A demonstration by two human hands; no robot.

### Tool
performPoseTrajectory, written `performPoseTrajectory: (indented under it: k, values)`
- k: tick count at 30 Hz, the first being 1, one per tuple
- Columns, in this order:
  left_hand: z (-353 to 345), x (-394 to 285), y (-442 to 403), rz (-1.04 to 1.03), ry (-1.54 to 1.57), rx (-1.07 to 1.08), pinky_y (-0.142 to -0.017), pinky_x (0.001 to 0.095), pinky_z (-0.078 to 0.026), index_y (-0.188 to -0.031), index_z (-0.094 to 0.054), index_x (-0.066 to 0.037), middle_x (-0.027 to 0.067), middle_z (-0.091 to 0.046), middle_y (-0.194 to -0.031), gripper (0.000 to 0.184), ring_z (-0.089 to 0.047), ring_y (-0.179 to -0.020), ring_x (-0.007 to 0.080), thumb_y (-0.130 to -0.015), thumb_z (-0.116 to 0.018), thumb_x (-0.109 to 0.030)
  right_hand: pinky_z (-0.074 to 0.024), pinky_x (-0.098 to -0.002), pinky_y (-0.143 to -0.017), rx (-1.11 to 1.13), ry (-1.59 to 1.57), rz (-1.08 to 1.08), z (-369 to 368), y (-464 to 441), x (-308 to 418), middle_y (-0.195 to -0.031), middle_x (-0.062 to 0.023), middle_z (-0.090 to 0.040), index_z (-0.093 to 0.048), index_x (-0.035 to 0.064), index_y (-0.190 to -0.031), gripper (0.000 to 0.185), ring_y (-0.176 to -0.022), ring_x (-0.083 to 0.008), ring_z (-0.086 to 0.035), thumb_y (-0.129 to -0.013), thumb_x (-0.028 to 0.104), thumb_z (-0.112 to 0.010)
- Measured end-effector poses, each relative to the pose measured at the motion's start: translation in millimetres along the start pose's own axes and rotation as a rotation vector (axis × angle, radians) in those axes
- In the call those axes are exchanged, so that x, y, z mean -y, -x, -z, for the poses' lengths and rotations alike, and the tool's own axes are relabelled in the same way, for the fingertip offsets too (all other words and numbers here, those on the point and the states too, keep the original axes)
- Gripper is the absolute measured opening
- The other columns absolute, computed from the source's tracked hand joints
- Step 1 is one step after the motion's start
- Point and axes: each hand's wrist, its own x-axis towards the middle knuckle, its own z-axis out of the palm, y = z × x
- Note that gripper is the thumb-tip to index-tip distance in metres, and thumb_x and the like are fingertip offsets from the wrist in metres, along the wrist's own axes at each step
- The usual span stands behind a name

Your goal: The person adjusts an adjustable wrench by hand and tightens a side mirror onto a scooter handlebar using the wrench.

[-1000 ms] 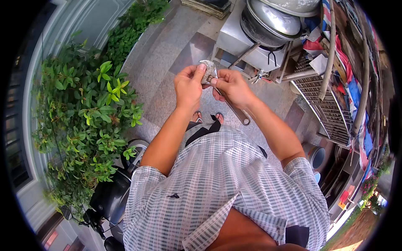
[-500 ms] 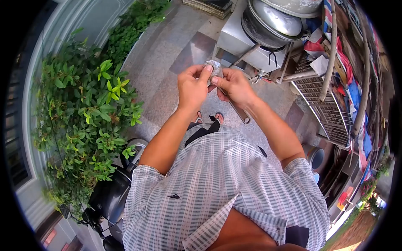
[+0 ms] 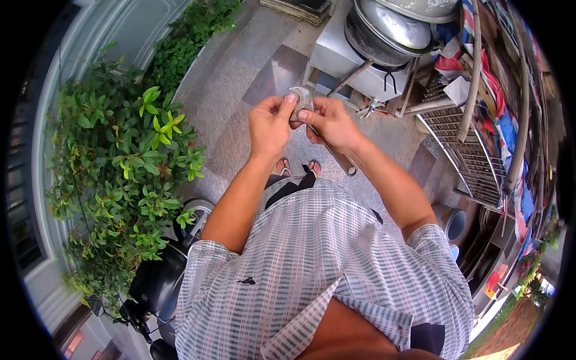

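Left hand (image 3: 269, 127) and right hand (image 3: 337, 125) both pinch the wrench (image 3: 305, 98) (a touch further left than before).

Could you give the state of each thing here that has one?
Wrench, held near its head; jaw setting unclear
Left hand, closed on the wrench head
Right hand, closed on the wrench beside it
Dark pot, topped by a shiny metal cover
Shirt, worn, open at the neck
Plants, in green leaf

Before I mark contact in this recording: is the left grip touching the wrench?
Touching. The head view shows the left grip with its thumb lying on the wide end of the wrench.
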Motion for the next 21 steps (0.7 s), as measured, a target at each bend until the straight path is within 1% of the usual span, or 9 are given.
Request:
performPoseTrajectory:
  k: [2,4,8,11,12,13,16,19,21]
  values:
    - [-6,0,-1,-0.035,-0.103,-0.036,-0.056,0.0267,-0.052,-0.096,-0.069,0.006,0.0078,-0.069,-0.079,0.024,-0.063,-0.065,0.0111,-0.1,-0.066,-0.018,-0.0425,-0.0262,-0.044,-0.008,0.1,0.01,4,-9,-2,-0.076,-0.0069,-0.067,-0.063,-0.0029,-0.096,0.015,-0.052,-0.0107,-0.057,-0.098,0.011,-0.067]
    - [-5,-1,0,-0.044,-0.192,-0.011,-0.058,0.0268,-0.053,-0.097,-0.069,0.006,0.0082,-0.07,-0.081,0.027,-0.063,-0.067,0.0111,-0.101,-0.065,-0.02,-0.0443,-0.0265,-0.045,0.059,0.014,0.005,8,-10,-4,-0.077,-0.007,-0.067,-0.063,-0.0031,-0.097,0.016,-0.053,-0.0117,-0.059,-0.098,0.012,-0.067]
    - [0,-3,-2,-0.024,-0.075,-0.003,-0.06,0.026,-0.053,-0.1,-0.069,0.006,0.0081,-0.07,-0.085,0.027,-0.063,-0.07,0.0108,-0.102,-0.064,-0.021,-0.048,-0.0274,-0.047,0.114,0.037,0.067,5,-5,8,-0.077,-0.0073,-0.067,-0.062,-0.0033,-0.096,0.02,-0.058,-0.0134,-0.065,-0.1,0.016,-0.066]
    - [10,-11,1,0.008,0.016,0.003,-0.06,0.0253,-0.051,-0.099,-0.069,0.005,0.0076,-0.07,-0.085,0.026,-0.063,-0.069,0.0108,-0.101,-0.064,-0.021,-0.0501,-0.0271,-0.049,0.269,0.192,-0.085,24,11,11,-0.075,-0.0061,-0.066,-0.062,-0.0031,-0.094,0.022,-0.062,-0.0139,-0.068,-0.101,0.018,-0.065]
    - [14,-16,0,0.016,0.046,0.004,-0.06,0.0249,-0.051,-0.099,-0.069,0.004,0.0073,-0.07,-0.085,0.026,-0.062,-0.068,0.0108,-0.101,-0.065,-0.021,-0.0495,-0.0274,-0.05,0.31,0.275,-0.151,29,15,11,-0.074,-0.0058,-0.066,-0.061,-0.0021,-0.094,0.021,-0.061,-0.0132,-0.067,-0.1,0.018,-0.065]
    - [16,-22,-1,0.024,0.075,0.007,-0.059,0.0246,-0.05,-0.099,-0.069,0.004,0.007,-0.07,-0.085,0.025,-0.062,-0.068,0.0109,-0.101,-0.066,-0.021,-0.049,-0.0277,-0.05,0.27,0.302,-0.13,31,17,10,-0.073,-0.0058,-0.066,-0.061,-0.0018,-0.093,0.021,-0.061,-0.0131,-0.066,-0.1,0.018,-0.065]
    - [28,-39,1,0.186,-0.015,0.285,-0.062,0.0268,-0.049,-0.105,-0.067,0.004,0.0075,-0.069,-0.089,0.023,-0.064,-0.075,0.0127,-0.1,-0.066,-0.019,-0.0478,-0.0292,-0.05,0.184,0.388,-0.09,28,29,16,-0.072,-0.006,-0.066,-0.061,-0.0013,-0.092,0.02,-0.059,-0.0127,-0.064,-0.1,0.017,-0.065]
    - [38,-43,-6,0.342,-0.031,0.437,-0.061,0.0256,-0.049,-0.104,-0.067,0.002,0.0077,-0.069,-0.087,0.02,-0.064,-0.073,0.0123,-0.099,-0.068,-0.017,-0.0477,-0.0318,-0.051,0.16,0.505,-0.048,21,35,31,-0.069,-0.0071,-0.065,-0.061,-0.0018,-0.09,0.021,-0.058,-0.0133,-0.063,-0.099,0.016,-0.066]
    - [37,-49,-2,0.326,-0.047,0.45,-0.06,0.0246,-0.048,-0.099,-0.07,0.002,0.0073,-0.069,-0.081,0.018,-0.063,-0.068,0.0119,-0.097,-0.07,-0.016,-0.0486,-0.0342,-0.053,0.156,0.6,-0.023,18,39,35,-0.067,-0.0083,-0.065,-0.062,-0.0024,-0.089,0.021,-0.058,-0.0153,-0.064,-0.098,0.016,-0.066]
